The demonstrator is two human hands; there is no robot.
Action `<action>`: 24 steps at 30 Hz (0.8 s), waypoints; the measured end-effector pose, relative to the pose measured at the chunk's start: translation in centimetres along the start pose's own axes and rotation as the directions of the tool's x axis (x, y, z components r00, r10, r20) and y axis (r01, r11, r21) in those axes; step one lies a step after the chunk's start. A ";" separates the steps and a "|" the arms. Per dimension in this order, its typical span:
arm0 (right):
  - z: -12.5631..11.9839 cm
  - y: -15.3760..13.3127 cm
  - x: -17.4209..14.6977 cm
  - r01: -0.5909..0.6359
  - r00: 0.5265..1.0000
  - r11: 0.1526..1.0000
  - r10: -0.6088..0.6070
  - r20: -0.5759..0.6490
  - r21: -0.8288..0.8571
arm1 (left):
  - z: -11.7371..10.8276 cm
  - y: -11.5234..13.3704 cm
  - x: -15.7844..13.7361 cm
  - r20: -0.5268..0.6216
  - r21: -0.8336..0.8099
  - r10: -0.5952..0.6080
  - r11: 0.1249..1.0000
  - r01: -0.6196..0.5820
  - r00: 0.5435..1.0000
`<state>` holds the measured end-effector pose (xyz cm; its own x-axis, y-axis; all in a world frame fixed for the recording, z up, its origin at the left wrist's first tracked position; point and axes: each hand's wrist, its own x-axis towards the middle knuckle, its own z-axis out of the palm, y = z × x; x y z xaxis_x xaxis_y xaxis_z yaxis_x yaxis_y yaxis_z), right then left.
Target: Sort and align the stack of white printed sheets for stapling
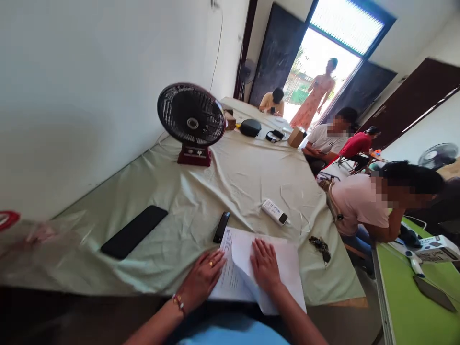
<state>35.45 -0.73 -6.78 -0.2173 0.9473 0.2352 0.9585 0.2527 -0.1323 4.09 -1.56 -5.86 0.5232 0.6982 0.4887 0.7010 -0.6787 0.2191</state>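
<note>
Sheets of paper (283, 273) lie near the front edge of the cloth-covered table, the top one folded over toward the right. My right hand (265, 263) rests flat on the folded sheet, fingers spread. At the left edge of the printed page (232, 273) is my left hand (204, 275), its fingers stretched out and touching the paper; it wears a ring and a bracelet. Just beyond the papers sits a small black object (221, 227) that looks like a stapler. A long, flat black object (134, 232) lies farther left.
A fan (192, 120) stands by the wall. Beyond the papers are a white device with a label (273, 211) and a cable; a bunch of keys (319, 250) lies right. A person (362, 203) sits beside a green table (406, 297). Other people are farther back.
</note>
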 end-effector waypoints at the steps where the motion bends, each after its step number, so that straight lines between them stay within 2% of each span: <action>1: -1.1 -0.5 0.3 -0.031 0.999 0.999 0.030 0.035 0.009 | -0.4 0.0 0.1 0.043 -0.051 -0.025 0.998 0.027 0.999; 4: -3.0 -1.4 2.1 -0.104 0.984 0.994 0.098 0.152 0.032 | -1.5 0.0 0.4 0.164 -0.163 -0.098 0.979 0.125 0.981; 7: -3.2 -1.8 3.9 -0.123 0.978 0.989 0.108 0.180 0.076 | -2.0 0.1 0.7 0.230 -0.193 -0.112 0.968 0.158 0.967; 12: -3.1 -3.4 5.5 -0.152 0.967 0.986 0.134 0.218 0.068 | -2.5 0.4 0.7 0.240 -0.192 -0.130 0.965 0.179 0.962; 17: -3.0 -5.6 6.0 -0.068 0.965 0.990 0.035 0.258 0.120 | -2.8 0.6 0.9 0.255 -0.190 -0.135 0.964 0.186 0.957; 24: -2.6 -8.0 5.6 -0.026 0.955 0.989 -0.018 0.295 0.144 | -2.7 0.3 0.6 0.248 -0.227 -0.119 0.958 0.177 0.961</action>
<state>27.06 2.05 -1.88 -0.2790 0.9586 -0.0567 0.9273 0.2536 -0.2754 3.32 -1.95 -3.24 0.5401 0.8084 0.2341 0.6541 -0.5783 0.4877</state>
